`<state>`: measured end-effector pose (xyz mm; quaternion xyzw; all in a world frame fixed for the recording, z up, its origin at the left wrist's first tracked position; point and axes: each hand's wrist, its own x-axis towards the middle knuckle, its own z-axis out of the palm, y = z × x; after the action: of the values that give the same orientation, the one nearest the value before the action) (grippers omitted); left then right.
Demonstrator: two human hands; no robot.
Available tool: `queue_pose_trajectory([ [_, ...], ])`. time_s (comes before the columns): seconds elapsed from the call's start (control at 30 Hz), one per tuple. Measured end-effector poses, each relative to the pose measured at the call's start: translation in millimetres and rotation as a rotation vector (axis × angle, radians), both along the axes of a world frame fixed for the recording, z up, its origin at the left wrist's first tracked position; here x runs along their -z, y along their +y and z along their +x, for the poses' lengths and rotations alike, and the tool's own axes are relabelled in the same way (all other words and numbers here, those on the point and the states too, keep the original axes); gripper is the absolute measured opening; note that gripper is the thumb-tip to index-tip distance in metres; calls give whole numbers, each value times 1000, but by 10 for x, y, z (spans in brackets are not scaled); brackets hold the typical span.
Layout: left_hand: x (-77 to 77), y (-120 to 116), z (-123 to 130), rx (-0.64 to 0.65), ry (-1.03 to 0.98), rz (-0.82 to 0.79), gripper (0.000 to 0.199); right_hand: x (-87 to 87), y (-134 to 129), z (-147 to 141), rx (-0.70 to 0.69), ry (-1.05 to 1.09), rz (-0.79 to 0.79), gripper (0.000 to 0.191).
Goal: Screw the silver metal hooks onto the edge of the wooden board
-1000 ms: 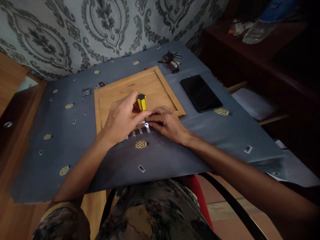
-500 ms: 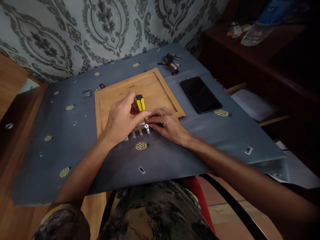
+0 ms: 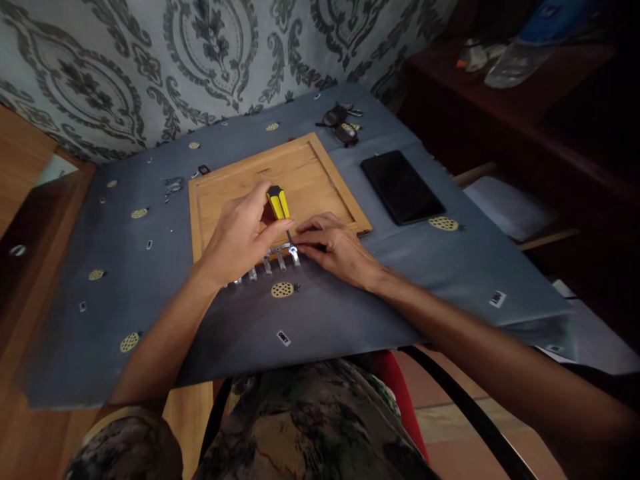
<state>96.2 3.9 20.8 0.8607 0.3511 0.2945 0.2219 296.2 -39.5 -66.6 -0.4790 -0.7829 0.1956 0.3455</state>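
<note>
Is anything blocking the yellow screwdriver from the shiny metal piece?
Nothing visible blocks it: the yellow screwdriver in the left hand slants down to the shiny metal piece. The right hand is just beside it.

Black phone (image 3: pixel 403 187) right of grip, well apart. Dark glasses (image 3: pixel 334 121) beyond grip, off to its right. Bottle with blue label (image 3: pixel 530 47) farther right and beyond. Patterned backdrop (image 3: pixel 210 60) straight beyond grip.

The left hand (image 3: pixel 235 235) holds a tilted yellow-and-black screwdriver (image 3: pixel 280 205) at metal clips (image 3: pixel 295 257), beside the right hand (image 3: pixel 337 248).
</note>
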Motion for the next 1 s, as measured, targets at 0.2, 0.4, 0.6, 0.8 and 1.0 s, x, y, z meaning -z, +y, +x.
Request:
queue_pose_trajectory([
  [0.2,-56,54,-42,80,15,-89,24,5,-5,5,1,4,-4,22],
  [0.4,-135,34,-25,152,54,-89,16,-3,-4,7,-6,-5,5,21],
  [0.6,-191,-8,-44,125,-136,-109,18,8,11,8,-1,-21,3,19],
  [0.8,-173,10,-82,17,-108,-9,27,3,8,13,-9,-19,9,21],
  [1.0,-101,4,-47,-12,-66,-37,36,7,4,9,-2,-2,-9,22],
])
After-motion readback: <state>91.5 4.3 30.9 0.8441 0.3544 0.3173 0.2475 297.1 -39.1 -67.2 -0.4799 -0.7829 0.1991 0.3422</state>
